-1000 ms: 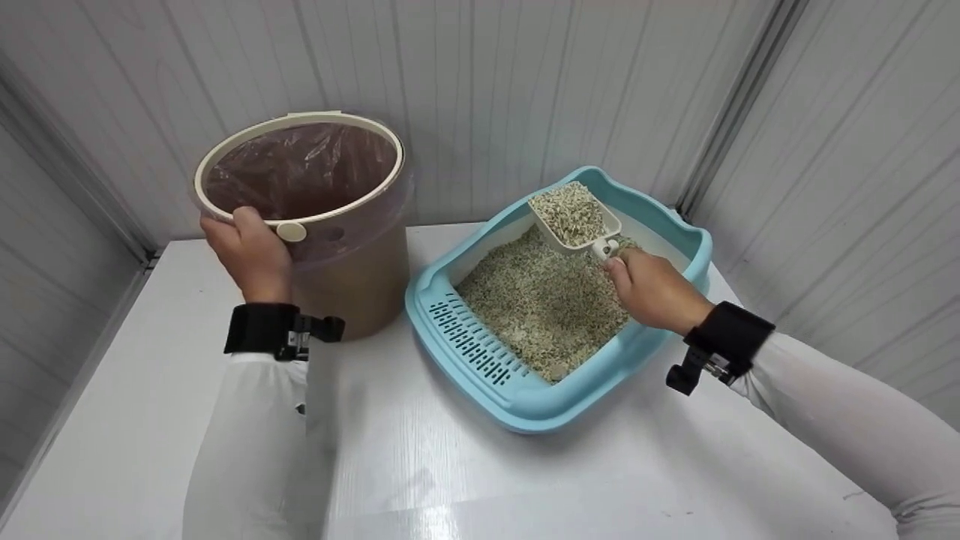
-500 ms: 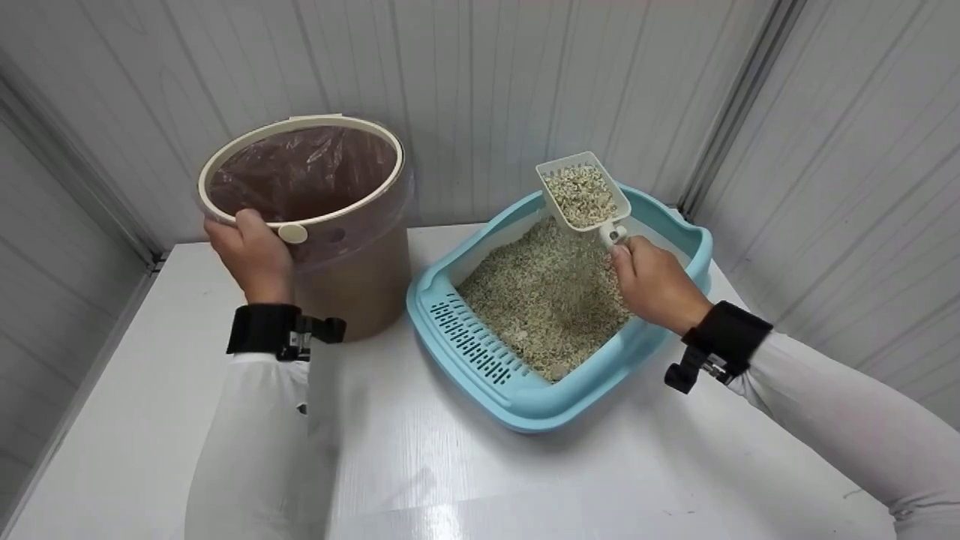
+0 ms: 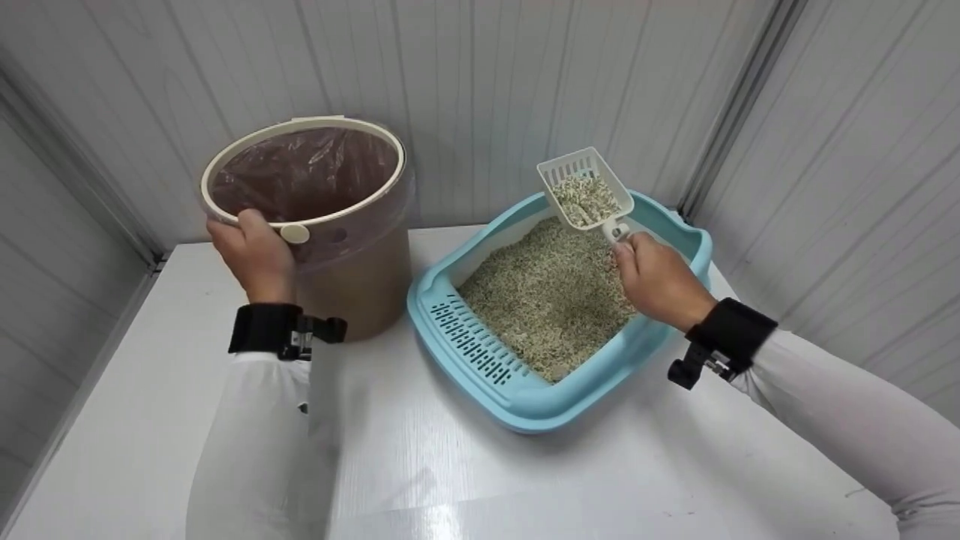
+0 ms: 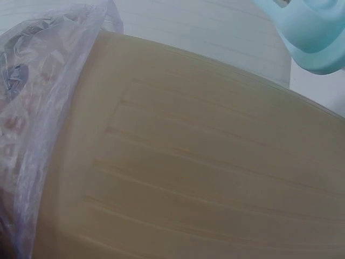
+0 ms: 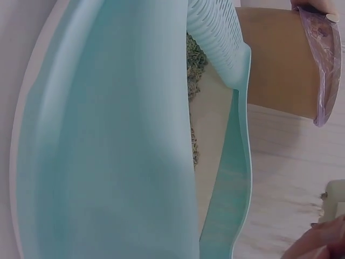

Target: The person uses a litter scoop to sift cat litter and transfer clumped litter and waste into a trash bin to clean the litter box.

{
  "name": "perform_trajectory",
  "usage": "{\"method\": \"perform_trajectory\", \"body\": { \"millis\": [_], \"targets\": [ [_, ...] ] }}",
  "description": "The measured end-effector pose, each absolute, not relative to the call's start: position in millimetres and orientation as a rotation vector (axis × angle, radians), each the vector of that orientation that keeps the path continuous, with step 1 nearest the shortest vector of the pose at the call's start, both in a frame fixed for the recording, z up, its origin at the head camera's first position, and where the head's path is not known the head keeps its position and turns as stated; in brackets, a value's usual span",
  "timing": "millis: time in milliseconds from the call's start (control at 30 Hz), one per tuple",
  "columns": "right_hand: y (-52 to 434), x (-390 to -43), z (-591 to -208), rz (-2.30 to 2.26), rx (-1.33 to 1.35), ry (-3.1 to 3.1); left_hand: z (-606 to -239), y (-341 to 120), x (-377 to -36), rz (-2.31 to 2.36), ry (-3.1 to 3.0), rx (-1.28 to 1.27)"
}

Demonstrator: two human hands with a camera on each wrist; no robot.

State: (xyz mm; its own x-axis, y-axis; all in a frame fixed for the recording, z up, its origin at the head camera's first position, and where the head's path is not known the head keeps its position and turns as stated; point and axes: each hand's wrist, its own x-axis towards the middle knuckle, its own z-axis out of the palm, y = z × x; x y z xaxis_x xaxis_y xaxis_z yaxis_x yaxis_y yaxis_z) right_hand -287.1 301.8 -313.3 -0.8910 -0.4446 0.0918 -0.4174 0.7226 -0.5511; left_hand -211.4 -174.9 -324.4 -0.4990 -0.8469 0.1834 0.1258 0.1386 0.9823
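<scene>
My right hand (image 3: 654,279) grips the handle of a white slotted scoop (image 3: 585,189), lifted above the far side of a light blue litter tray (image 3: 525,397) full of pale granules (image 3: 544,296). A small heap of granules lies in the scoop. My left hand (image 3: 253,255) grips the cream rim of a tan bin (image 3: 360,277) lined with a clear plastic bag (image 3: 307,169). The left wrist view shows only the bin's side (image 4: 205,172) and bag (image 4: 32,108); the hand is out of sight there. In the right wrist view the tray's outer wall (image 5: 108,140) fills the frame.
Bin and tray stand side by side on a white tabletop (image 3: 420,465), in a corner of white panelled walls (image 3: 480,82). The tray has a perforated step (image 3: 471,346) at its near left end.
My right hand has lifted the scoop out of the tray's granules and raised it; much of its load has sifted back through the slots. My left hand has stayed on the bin's rim.
</scene>
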Motion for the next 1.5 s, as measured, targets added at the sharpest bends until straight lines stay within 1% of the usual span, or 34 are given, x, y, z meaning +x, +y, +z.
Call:
{"method": "perform_trajectory", "body": {
  "millis": [200, 467, 667, 867, 967, 1200, 1500],
  "targets": [
    [304.8, -287.4, -308.7, -0.781, -0.716, 2.887, -323.9, -172.4, -210.5, -1.507, -1.57, 0.673],
    [305.8, -283.9, -313.3, -0.624, -0.791, 3.041, -325.0, -173.3, -210.0, -1.46, -1.622, 0.727],
    [304.5, -283.2, -315.2, -0.63, -0.81, 3.046, -325.9, -173.4, -211.3, -1.449, -1.606, 0.717],
    [303.7, -286.2, -314.9, -0.766, -0.836, 2.913, -326.4, -174.3, -211.4, -1.453, -1.599, 0.691],
    [304.0, -288.4, -311.8, -0.872, -0.764, 2.774, -326.2, -174.9, -211.8, -1.457, -1.591, 0.695],
    [301.5, -294.4, -302.3, -1.113, -0.499, 2.418, -327.7, -175.8, -211.6, -1.459, -1.583, 0.697],
    [301.8, -301.0, -301.5, -1.217, -0.426, 2.28, -327.2, -175.2, -211.6, -1.428, -1.627, 0.729]
  ]
}}
